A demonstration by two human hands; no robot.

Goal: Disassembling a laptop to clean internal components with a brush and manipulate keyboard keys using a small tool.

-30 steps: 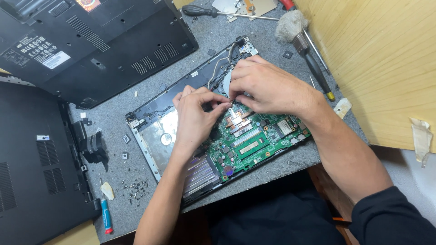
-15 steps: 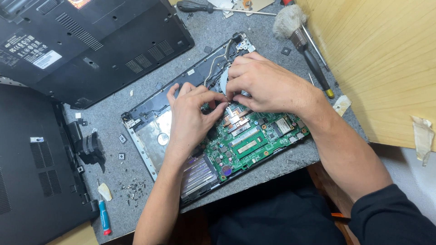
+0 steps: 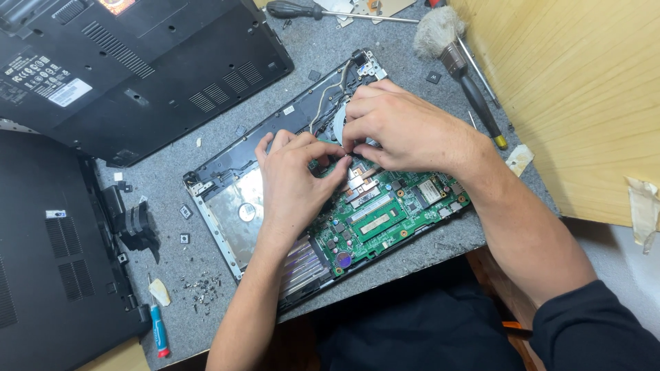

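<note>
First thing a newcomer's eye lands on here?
The opened laptop base at the centre of the grey bench, its green circuit board bare. The left hand and right hand meet with fingertips pinched together over the board's upper edge. A dusty brush lies at top right, and two black laptop covers fill the left.
</note>
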